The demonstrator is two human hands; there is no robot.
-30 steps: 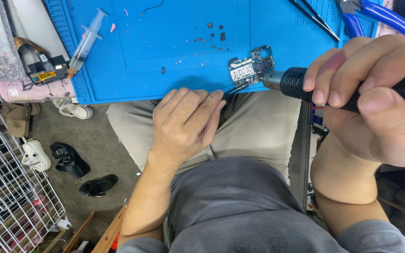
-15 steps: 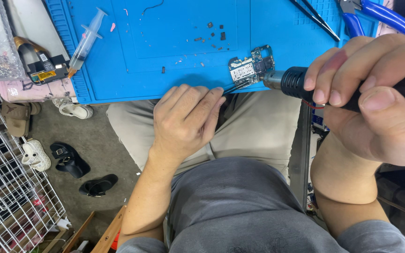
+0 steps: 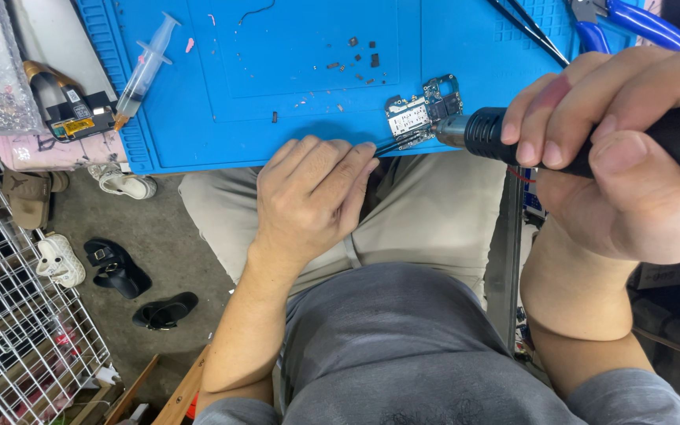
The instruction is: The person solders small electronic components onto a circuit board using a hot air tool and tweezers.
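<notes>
One small circuit board [image 3: 423, 110] at the upper middle is steadied with tweezers [image 3: 393, 145] pinched in the left hand [image 3: 308, 197] while a black hot-air nozzle [image 3: 478, 132], gripped by the right hand [image 3: 623, 157], is aimed at it, with loose chips [image 3: 360, 59] already lying on the blue mat [image 3: 222, 102].

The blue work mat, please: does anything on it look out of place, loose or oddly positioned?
Yes. Small dark loose parts lie scattered across the middle of the blue mat, unsorted. The circuit board sits right at the mat's near edge, tilted. A syringe lies diagonally over the mat's left rim, its tip hanging off it.
</notes>
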